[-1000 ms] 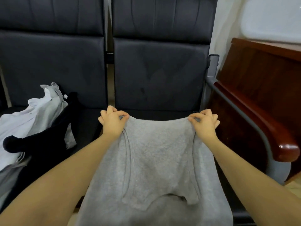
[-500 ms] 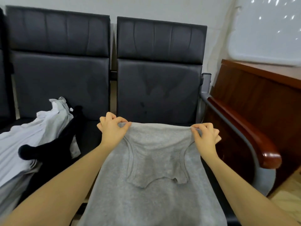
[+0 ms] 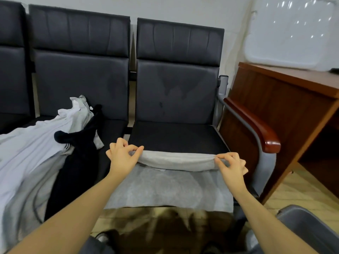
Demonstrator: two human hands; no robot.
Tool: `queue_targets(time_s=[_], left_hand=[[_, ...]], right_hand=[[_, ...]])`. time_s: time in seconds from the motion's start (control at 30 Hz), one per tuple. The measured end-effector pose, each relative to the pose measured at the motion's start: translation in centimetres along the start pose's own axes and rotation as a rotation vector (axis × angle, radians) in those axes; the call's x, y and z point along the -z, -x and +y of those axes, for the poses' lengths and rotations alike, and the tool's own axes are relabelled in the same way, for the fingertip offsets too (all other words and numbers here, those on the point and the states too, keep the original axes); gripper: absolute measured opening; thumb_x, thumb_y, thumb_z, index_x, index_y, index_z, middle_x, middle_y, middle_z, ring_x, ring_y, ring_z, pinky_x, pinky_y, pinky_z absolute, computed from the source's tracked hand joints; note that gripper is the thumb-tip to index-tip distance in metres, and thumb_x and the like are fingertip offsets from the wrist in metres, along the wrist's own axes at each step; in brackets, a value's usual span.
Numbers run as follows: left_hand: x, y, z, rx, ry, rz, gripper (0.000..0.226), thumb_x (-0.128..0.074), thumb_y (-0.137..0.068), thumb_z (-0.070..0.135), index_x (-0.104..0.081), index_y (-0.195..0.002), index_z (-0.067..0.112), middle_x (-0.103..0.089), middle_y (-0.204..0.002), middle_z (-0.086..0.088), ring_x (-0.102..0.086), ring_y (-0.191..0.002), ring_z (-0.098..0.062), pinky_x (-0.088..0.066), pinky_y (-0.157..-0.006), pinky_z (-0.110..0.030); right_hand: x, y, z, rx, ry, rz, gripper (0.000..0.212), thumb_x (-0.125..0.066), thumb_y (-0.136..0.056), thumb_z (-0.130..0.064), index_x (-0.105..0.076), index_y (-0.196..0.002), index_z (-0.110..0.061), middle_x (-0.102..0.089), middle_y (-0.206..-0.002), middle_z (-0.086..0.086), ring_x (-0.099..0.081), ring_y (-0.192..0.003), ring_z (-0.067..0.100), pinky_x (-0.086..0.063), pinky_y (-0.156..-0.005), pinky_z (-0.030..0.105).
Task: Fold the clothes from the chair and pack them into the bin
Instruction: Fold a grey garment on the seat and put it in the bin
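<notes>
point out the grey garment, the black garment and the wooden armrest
grey garment [image 3: 165, 189], head view, on its flat lower layer
black garment [image 3: 77, 158], head view, on its middle
wooden armrest [image 3: 256, 123], head view, on its top surface

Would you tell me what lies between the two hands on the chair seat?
In the head view, the folded edge of the grey garment spans between the left hand and right hand; each pinches one end.

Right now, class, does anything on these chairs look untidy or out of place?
Yes. The white and black clothes lie in a crumpled heap on the left seat, one end spilling over its front edge. The grey top, pinched by both hands, lies flat.
</notes>
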State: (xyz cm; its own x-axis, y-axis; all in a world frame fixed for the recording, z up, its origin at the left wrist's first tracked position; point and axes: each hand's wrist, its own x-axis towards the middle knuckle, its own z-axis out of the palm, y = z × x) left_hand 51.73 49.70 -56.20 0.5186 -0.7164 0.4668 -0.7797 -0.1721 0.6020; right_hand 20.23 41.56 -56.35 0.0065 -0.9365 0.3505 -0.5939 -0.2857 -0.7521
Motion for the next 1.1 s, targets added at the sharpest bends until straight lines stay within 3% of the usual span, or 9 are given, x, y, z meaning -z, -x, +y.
queue_targets(time_s=[0.13, 0.3, 0.43, 0.47, 0.53, 0.6, 0.73, 0.97, 1.1], left_hand=[[-0.1, 3.0, -1.5, -0.019, 0.011, 0.030, 0.031, -0.063, -0.088, 0.041, -0.074, -0.075, 0.016, -0.042, -0.086, 0.000, -0.036, -0.087, -0.021, -0.020, -0.081, -0.034], [-0.4, 6.5, -2.9, -0.094, -0.100, 0.021, 0.058, -0.034, -0.088, 0.052, -0.069, -0.062, 0.015, -0.050, -0.072, 0.003, -0.046, -0.071, -0.020, -0.026, -0.071, -0.035], [-1.4, 7.1, -2.7, -0.212, -0.368, -0.243, 0.056, -0.028, -0.087, 0.056, -0.074, -0.089, 0.024, -0.062, -0.091, 0.001, -0.059, -0.085, -0.025, -0.036, -0.074, -0.039], [-1.9, 7.0, -2.3, -0.212, -0.407, -0.343, 0.061, -0.022, -0.088, 0.059, -0.067, -0.111, 0.026, -0.060, -0.112, -0.002, -0.057, -0.103, -0.027, -0.036, -0.083, -0.043], [-3.0, 6.7, -2.0, -0.129, -0.457, -0.571, 0.068, -0.013, -0.092, 0.064, -0.028, -0.147, 0.029, -0.025, -0.154, -0.002, -0.023, -0.140, -0.027, -0.021, -0.107, -0.049], [-3.8, 6.1, -1.7, -0.037, -0.492, -0.730, 0.069, -0.012, -0.093, 0.065, 0.000, -0.151, 0.031, 0.005, -0.160, 0.001, 0.005, -0.146, -0.026, -0.003, -0.115, -0.052], [-5.0, 3.6, -2.3, -0.005, -0.510, -0.778, 0.071, -0.012, -0.091, 0.068, 0.009, -0.150, 0.034, 0.015, -0.158, 0.002, 0.014, -0.145, -0.025, 0.002, -0.114, -0.056], [-7.0, 0.5, -3.7, -0.042, -0.500, -0.742, 0.069, -0.014, -0.092, 0.067, 0.006, -0.150, 0.035, 0.012, -0.159, 0.006, 0.013, -0.145, -0.020, 0.002, -0.114, -0.057], [-6.3, 0.2, -4.2, -0.069, -0.314, -0.645, 0.061, -0.029, -0.095, 0.059, -0.017, -0.149, 0.034, -0.011, -0.158, 0.005, -0.006, -0.145, -0.019, -0.005, -0.115, -0.051]], right_hand=[[0.4, 2.8, 0.5, 0.000, 0.026, 0.002, 0.010, -0.063, -0.089, -0.024, -0.069, -0.081, -0.024, -0.047, -0.104, -0.007, -0.033, -0.109, 0.018, -0.020, -0.094, 0.035], [0.2, 4.8, 1.2, -0.003, 0.123, -0.026, 0.012, -0.061, -0.091, -0.031, -0.067, -0.081, -0.028, -0.048, -0.103, -0.009, -0.034, -0.110, 0.020, -0.016, -0.088, 0.031], [-1.3, 4.5, 1.8, 0.062, 0.541, -0.264, 0.034, -0.043, -0.095, -0.049, -0.060, -0.121, -0.036, -0.044, -0.136, -0.012, -0.027, -0.131, 0.017, -0.011, -0.101, 0.035], [-1.8, 4.3, 2.0, 0.069, 0.599, -0.347, 0.041, -0.037, -0.097, -0.051, -0.050, -0.132, -0.036, -0.038, -0.144, -0.011, -0.025, -0.136, 0.015, -0.011, -0.106, 0.037], [-3.0, 4.0, 2.4, 0.068, 0.662, -0.514, 0.052, -0.025, -0.099, -0.053, -0.025, -0.148, -0.035, -0.020, -0.157, -0.007, -0.014, -0.144, 0.015, -0.009, -0.114, 0.040], [-3.9, 3.5, 2.8, 0.060, 0.704, -0.591, 0.056, -0.017, -0.100, -0.054, -0.006, -0.151, -0.035, -0.004, -0.160, -0.006, -0.003, -0.147, 0.018, -0.004, -0.118, 0.039], [-5.0, 0.8, 3.2, 0.038, 0.758, -0.652, 0.057, -0.011, -0.098, -0.057, 0.003, -0.150, -0.038, 0.004, -0.160, -0.007, 0.004, -0.147, 0.017, 0.000, -0.119, 0.040], [-6.9, -2.4, 3.9, 0.063, 0.748, -0.591, 0.057, -0.012, -0.097, -0.060, -0.004, -0.150, -0.042, -0.002, -0.160, -0.011, -0.001, -0.147, 0.013, -0.002, -0.119, 0.038], [-6.8, -1.4, 4.2, 0.191, 0.607, -0.299, 0.049, -0.031, -0.097, -0.054, -0.049, -0.135, -0.028, -0.044, -0.142, -0.004, -0.038, -0.132, 0.020, -0.025, -0.108, 0.037]])
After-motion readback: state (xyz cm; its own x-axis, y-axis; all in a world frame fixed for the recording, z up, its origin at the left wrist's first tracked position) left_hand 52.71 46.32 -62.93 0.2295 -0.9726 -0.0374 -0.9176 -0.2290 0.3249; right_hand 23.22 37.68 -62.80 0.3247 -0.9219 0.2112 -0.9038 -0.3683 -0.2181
